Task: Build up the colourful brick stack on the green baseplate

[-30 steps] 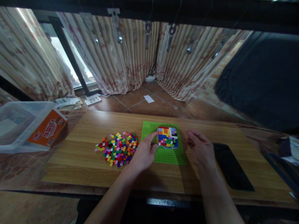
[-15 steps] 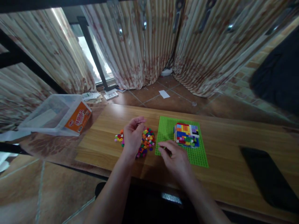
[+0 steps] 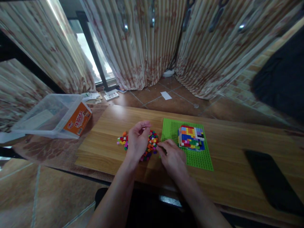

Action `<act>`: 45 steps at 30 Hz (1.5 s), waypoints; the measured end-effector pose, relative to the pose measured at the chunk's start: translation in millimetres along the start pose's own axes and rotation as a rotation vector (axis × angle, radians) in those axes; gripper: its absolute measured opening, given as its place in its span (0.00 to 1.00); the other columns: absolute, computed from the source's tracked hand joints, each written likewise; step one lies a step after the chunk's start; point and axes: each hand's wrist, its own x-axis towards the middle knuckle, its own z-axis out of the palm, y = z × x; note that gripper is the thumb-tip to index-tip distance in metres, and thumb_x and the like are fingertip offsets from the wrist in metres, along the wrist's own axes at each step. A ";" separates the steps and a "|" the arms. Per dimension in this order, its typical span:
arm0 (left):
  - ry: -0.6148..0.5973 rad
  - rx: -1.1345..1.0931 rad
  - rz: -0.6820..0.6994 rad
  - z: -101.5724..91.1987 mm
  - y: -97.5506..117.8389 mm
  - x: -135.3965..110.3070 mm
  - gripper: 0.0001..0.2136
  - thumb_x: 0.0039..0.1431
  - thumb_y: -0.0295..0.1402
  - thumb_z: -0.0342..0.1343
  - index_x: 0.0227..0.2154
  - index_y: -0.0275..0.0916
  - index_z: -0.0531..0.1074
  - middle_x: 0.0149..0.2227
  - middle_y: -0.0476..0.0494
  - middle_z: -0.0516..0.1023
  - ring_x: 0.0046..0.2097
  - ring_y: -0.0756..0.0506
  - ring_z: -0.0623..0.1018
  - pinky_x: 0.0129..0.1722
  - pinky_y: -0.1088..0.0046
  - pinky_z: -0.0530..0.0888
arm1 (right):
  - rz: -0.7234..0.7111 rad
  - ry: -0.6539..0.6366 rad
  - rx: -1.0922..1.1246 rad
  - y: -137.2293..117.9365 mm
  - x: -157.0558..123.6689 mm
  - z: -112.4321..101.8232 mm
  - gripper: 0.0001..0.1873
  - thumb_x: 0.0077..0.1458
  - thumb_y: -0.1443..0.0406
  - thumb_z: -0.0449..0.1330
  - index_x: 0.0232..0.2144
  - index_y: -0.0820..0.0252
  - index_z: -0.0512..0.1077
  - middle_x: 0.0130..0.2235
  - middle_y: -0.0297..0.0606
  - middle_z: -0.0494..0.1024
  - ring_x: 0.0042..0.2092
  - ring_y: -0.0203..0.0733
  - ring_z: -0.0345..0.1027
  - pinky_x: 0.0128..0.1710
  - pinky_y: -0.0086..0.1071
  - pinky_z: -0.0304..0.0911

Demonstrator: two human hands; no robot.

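A pile of small coloured bricks (image 3: 152,141) lies on the wooden board (image 3: 106,139). My left hand (image 3: 137,141) hovers over the pile, fingers curled with thumb and forefinger pinched together; what they hold is too small to make out. My right hand (image 3: 172,156) reaches to the pile's right edge, fingertips pinched at the bricks beside the green baseplate (image 3: 199,160). A multicoloured block built of bricks (image 3: 191,137) stands on the baseplate, to the right of both hands.
A clear plastic tub with an orange label (image 3: 54,116) sits left of the board. A black phone (image 3: 273,180) lies at the right. Striped curtains, papers and a tiled floor are beyond the board's far edge.
Both hands left the built block and moved left to the loose brick pile. In the last half second my right hand crept further left to the pile's edge. The view swung left.
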 end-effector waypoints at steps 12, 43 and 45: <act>-0.386 0.630 0.219 -18.3 14.6 -7.8 0.04 0.49 0.27 0.57 0.26 0.41 0.75 0.28 0.48 0.77 0.31 0.46 0.75 0.32 0.72 0.71 | -0.028 0.238 0.271 16.3 2.3 -49.1 0.07 0.61 0.61 0.59 0.34 0.53 0.78 0.36 0.35 0.79 0.38 0.39 0.73 0.39 0.33 0.67; -0.459 0.899 0.200 -23.4 16.0 -5.1 0.05 0.54 0.32 0.56 0.25 0.43 0.74 0.25 0.49 0.78 0.32 0.44 0.79 0.31 0.72 0.69 | 0.399 0.403 0.313 91.7 -4.8 -86.9 0.15 0.53 0.54 0.63 0.35 0.58 0.81 0.35 0.41 0.84 0.36 0.46 0.77 0.38 0.38 0.69; -0.461 0.901 0.221 -23.4 15.9 -4.4 0.06 0.54 0.32 0.55 0.25 0.43 0.75 0.26 0.49 0.79 0.32 0.44 0.78 0.32 0.71 0.70 | 0.412 0.412 0.338 93.4 -4.2 -86.2 0.16 0.53 0.53 0.63 0.35 0.59 0.81 0.35 0.42 0.84 0.35 0.46 0.77 0.37 0.38 0.70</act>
